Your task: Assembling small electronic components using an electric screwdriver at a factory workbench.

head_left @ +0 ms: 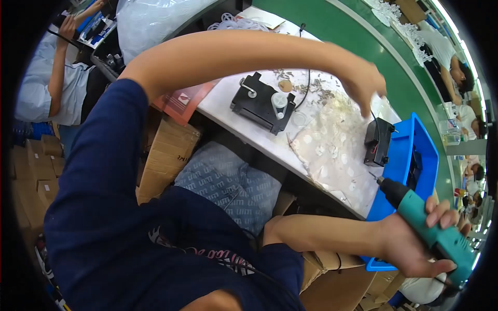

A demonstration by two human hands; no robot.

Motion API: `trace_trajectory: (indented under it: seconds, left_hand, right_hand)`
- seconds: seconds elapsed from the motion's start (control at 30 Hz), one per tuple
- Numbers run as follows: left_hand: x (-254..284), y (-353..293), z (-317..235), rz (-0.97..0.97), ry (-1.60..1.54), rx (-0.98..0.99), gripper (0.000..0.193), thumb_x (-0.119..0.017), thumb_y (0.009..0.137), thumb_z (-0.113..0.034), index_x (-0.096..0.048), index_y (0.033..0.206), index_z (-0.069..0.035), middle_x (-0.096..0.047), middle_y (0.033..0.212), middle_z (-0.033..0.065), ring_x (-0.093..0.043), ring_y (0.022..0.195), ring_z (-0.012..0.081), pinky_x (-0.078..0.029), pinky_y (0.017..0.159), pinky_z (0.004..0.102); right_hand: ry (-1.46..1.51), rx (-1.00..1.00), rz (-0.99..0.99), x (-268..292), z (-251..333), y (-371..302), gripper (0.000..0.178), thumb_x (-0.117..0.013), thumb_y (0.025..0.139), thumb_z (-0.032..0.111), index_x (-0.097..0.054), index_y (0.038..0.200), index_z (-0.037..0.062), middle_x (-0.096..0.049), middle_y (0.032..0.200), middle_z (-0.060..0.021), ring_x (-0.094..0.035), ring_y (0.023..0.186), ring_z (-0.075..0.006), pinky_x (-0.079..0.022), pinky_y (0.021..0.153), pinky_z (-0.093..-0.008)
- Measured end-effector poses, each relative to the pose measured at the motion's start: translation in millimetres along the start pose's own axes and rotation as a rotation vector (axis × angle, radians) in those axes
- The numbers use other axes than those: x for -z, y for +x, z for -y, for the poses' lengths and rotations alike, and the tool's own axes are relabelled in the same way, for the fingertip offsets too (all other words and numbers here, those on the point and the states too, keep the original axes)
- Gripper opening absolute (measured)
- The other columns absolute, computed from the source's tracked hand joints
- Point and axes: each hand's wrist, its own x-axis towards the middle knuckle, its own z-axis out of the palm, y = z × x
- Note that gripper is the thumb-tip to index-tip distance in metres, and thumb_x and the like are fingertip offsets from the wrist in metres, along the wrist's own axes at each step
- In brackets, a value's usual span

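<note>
My right hand [415,243] is wrapped around a teal electric screwdriver [430,223] with a black nose, its thin bit pointing at the table's near edge. My left hand [360,85] reaches across the worktable, fingers bent downward and smeared by motion; whether they hold anything is unclear. Just below its fingertips stands a small black box-shaped unit [378,142] with a dark cable, close against a blue plastic bin [415,129]. Farther left on the table lies a black housing [263,103] with a metal crank and a white pulley and belt.
Small scraps [321,90] litter the white table [233,111], around a stained, spotted cloth [332,145]. A clear round lid [299,120] sits by the housing. Cardboard boxes [168,155] are beneath. A person [57,83] works at the left; others are beyond a green surface [358,41].
</note>
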Motion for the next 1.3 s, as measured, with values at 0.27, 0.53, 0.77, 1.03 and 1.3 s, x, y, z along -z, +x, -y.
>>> trace_trajectory:
  seconds: [0.27,0.53,0.77,1.03,1.3]
  left_hand:
    - [18.9,-78.9,36.8,0.208,-0.23,0.292,0.02,-0.072,0.069,-0.012,-0.07,0.086,-0.002,-0.068,0.078,0.0116,-0.065,0.073,0.02,-0.049,0.065,0.0308]
    - [20.1,-80.2,39.2,0.301,-0.235,0.458,0.019,-0.066,0.075,-0.014,-0.07,0.088,-0.001,-0.067,0.074,0.0091,-0.065,0.067,0.0149,-0.05,0.064,0.0279]
    - [32.1,-111.6,52.0,-0.03,-0.442,0.373,0.017,-0.062,0.084,-0.012,-0.07,0.093,0.0,-0.068,0.079,0.0098,-0.065,0.077,0.0144,-0.05,0.071,0.025]
    - [58.8,-155.2,20.4,-0.252,0.12,0.468,0.023,-0.061,0.084,-0.018,-0.069,0.097,-0.001,-0.066,0.076,0.0175,-0.065,0.07,0.0272,-0.051,0.068,0.0344]
    - [53.6,-184.7,45.9,-0.571,0.441,0.649,0.017,-0.059,0.075,-0.01,-0.069,0.086,-0.003,-0.066,0.079,0.0189,-0.065,0.074,0.0344,-0.052,0.073,0.0408]
  right_hand:
    - [0.177,-0.214,0.071,-18.7,-35.5,-8.6,0.077,-0.05,0.084,0.062,-0.037,0.121,-0.0044,-0.047,0.086,-0.0151,-0.048,0.069,-0.0199,-0.04,0.064,-0.0337]
    - [0.168,-0.2,0.123,-31.6,-47.4,-22.2,0.077,-0.044,0.086,0.063,-0.036,0.119,-0.0066,-0.05,0.081,-0.0161,-0.05,0.061,-0.0193,-0.043,0.058,-0.0321]
    - [0.276,-0.258,0.068,-32.7,-58.3,-32.9,0.079,-0.045,0.084,0.066,-0.037,0.119,-0.0047,-0.05,0.08,-0.0155,-0.05,0.06,-0.019,-0.044,0.056,-0.0322]
    - [0.261,-0.339,0.082,-43.6,-78.3,-34.9,0.085,-0.043,0.078,0.077,-0.041,0.109,-0.0017,-0.05,0.074,-0.0117,-0.047,0.056,-0.0162,-0.041,0.053,-0.0264]
    - [0.138,-0.377,0.078,-54.8,-80.6,-38.4,0.075,-0.04,0.083,0.072,-0.043,0.103,-0.0005,-0.047,0.074,-0.0089,-0.046,0.061,-0.015,-0.04,0.053,-0.0256]
